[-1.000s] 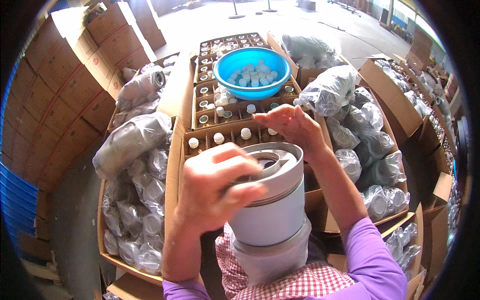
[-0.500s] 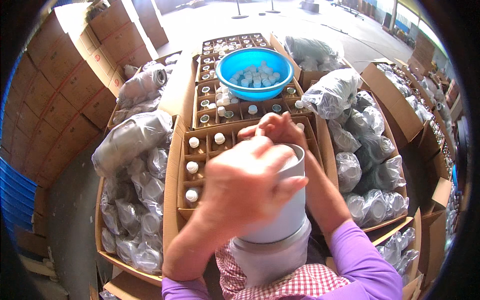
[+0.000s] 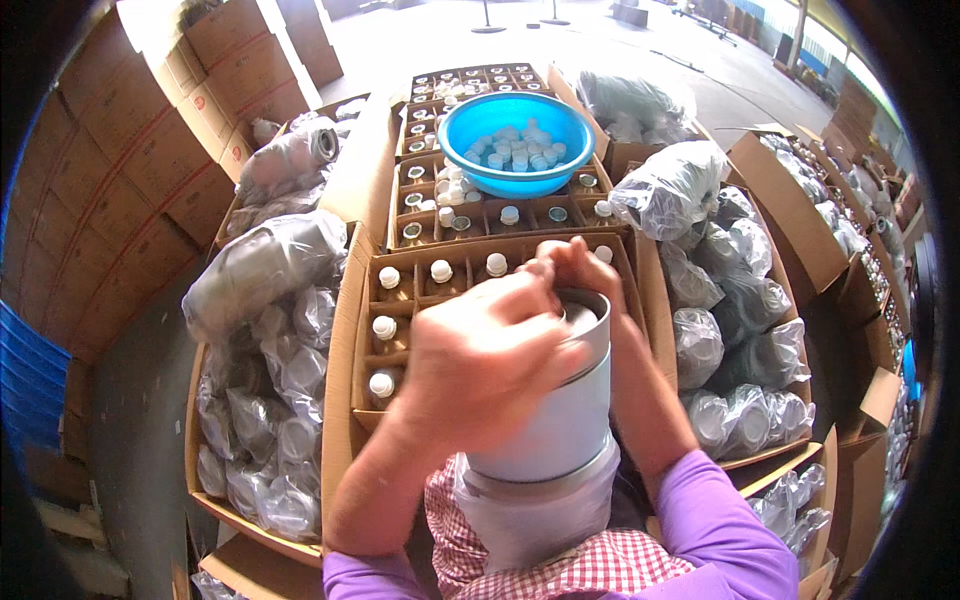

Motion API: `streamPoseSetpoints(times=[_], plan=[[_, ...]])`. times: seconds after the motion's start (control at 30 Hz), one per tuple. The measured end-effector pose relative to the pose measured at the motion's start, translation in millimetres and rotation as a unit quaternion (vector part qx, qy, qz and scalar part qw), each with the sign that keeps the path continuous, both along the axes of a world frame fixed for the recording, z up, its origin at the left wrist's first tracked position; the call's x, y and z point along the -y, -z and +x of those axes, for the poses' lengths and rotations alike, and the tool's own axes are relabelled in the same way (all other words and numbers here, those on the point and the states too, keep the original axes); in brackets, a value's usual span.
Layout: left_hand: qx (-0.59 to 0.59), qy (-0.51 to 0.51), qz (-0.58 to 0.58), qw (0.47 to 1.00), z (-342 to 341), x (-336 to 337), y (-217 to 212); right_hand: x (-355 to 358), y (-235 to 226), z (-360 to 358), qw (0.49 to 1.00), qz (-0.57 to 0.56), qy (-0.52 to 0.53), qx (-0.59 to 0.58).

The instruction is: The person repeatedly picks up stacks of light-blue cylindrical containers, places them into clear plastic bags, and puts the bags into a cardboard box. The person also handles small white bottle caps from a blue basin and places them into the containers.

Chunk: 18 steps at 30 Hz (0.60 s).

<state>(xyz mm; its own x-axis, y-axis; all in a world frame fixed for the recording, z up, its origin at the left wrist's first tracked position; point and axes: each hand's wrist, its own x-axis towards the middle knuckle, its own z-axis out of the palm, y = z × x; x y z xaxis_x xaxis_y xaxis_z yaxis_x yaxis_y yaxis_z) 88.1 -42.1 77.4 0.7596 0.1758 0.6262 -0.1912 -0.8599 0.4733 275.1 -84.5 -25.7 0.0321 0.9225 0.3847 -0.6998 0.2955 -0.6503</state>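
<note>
A light grey cylinder [image 3: 545, 425] that looks like a flask body stands upright against my lap, its lower part wrapped in a clear plastic bag [image 3: 540, 510]. Above its near left side is my left hand [image 3: 495, 335], blurred, with fingers curled in toward the rim. My right hand [image 3: 578, 268] bends round the far side, its fingertips meeting those of the left. Whatever they pinch is hidden. Just beyond, a divided carton [image 3: 365, 345] holds several upright bottles with white caps [image 3: 388, 277].
A blue basin [image 3: 455, 145] of white caps rests on further divided cartons ahead. Open cartons of plastic-wrapped flasks flank me on the left [image 3: 265, 270] and right [image 3: 700, 340]. Stacked brown boxes [image 3: 140, 170] rise at the far left.
My hands have drawn closer together at the cylinder's top, the left thumb shifting inward. A white-capped bottle behind the left hand now shows. The whole view has shifted slightly.
</note>
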Motion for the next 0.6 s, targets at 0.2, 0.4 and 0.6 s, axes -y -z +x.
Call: streamPoseSetpoints(times=[0.2,0.4,0.6], plan=[[-0.013,0.046,-0.053,0.997,-30.5,-40.1,7.1,18.6,-34.2,2.4,0.978,0.006,0.077,0.196],[-0.016,-0.05,0.086,0.995,12.0,6.5,-1.4,-21.5,30.3,9.7,0.998,0.047,-0.026,-0.04],[-0.051,0.104,-0.089,0.989,-21.5,-37.1,-2.0,19.6,-32.6,1.5,0.982,-0.009,0.083,0.167]])
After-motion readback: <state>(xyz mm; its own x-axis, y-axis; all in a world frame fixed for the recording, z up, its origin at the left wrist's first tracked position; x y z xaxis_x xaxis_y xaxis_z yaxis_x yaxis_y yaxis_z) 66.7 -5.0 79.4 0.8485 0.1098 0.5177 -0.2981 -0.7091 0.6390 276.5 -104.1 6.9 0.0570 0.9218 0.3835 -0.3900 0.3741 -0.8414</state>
